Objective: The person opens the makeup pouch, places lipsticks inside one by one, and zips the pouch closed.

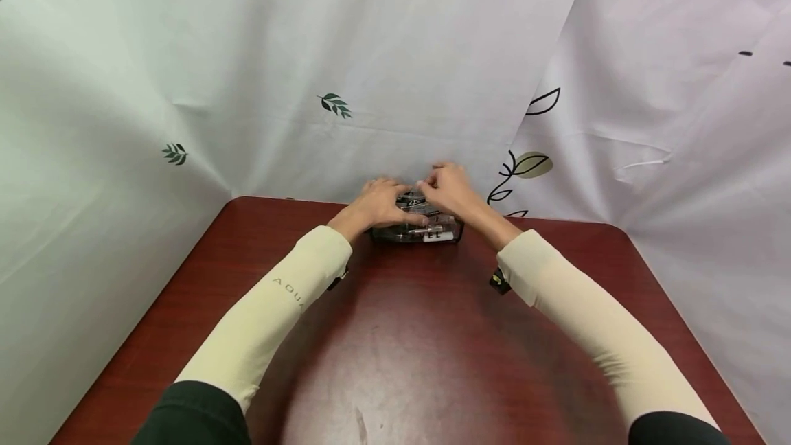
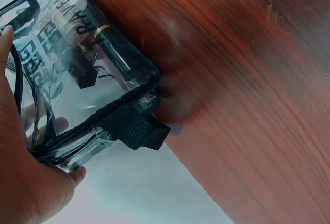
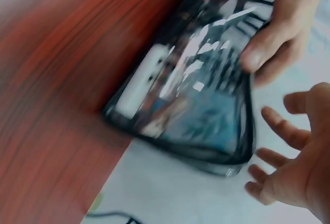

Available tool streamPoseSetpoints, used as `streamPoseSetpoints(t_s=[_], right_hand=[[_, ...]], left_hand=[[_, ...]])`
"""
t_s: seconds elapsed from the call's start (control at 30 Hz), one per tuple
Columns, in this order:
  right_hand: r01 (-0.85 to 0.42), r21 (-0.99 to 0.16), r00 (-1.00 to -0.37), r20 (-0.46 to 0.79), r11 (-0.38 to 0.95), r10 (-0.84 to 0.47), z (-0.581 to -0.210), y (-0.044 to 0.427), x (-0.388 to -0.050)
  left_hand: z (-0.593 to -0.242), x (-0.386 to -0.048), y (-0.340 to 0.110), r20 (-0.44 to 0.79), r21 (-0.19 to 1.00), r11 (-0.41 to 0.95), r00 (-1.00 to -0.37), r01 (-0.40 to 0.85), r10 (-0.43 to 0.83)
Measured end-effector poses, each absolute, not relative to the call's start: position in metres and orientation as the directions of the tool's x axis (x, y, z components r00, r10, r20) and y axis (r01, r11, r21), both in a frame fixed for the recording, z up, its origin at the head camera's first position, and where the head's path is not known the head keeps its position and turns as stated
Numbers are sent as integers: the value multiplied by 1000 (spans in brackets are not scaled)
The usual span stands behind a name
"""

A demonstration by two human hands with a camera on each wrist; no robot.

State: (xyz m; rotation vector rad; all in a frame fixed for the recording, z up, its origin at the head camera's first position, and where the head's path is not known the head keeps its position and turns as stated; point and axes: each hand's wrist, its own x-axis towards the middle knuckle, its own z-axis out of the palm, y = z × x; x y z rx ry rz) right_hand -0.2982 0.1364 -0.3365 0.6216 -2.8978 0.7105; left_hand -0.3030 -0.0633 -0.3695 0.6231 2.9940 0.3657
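Observation:
A clear zip toiletry bag (image 1: pixel 402 235) with black piping and "TRAVEL" lettering lies at the table's far edge. My left hand (image 1: pixel 378 203) grips its rear side, thumb on the near face, as the right wrist view also shows. Through the plastic show a dark tube with a gold ring (image 2: pixel 116 53), a small black item (image 2: pixel 80 68) and a white item (image 3: pixel 142 81). A black fabric tab (image 2: pixel 135 127) sticks out at one end. My right hand (image 3: pixel 304 157) hovers beside the bag's rear edge, fingers apart and loosely bent, holding nothing that shows.
The dark red wooden table (image 1: pixel 426 342) extends toward me from the bag. White cloth (image 1: pixel 395 40) with leaf prints hangs right behind the far edge and along both sides.

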Motion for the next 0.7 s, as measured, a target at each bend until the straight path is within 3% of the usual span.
streamPoseSetpoints(t_s=[0.1, 0.33, 0.43, 0.57, 0.7], right_hand=[[-427, -387, -904, 196, 817, -379, -343, 151, -298], [-421, -259, -902, 22, 869, -431, -365, 164, -292], [-415, -224, -906, 9, 882, -424, -369, 160, -290], [-386, -192, -920, 4, 902, -392, -371, 154, -287], [-362, -135, -931, -3, 922, -366, -370, 153, -286]], left_hand=[[-368, -304, -62, -10, 228, 889, -912, 397, 410], [-370, -307, -65, 71, 288, 846, -891, 449, 449], [-395, -337, -72, 149, 342, 808, -877, 479, 457], [-400, -353, -67, 123, 390, 837, -923, 383, 365], [-378, -346, -47, -33, 405, 895, -976, 185, 217]])
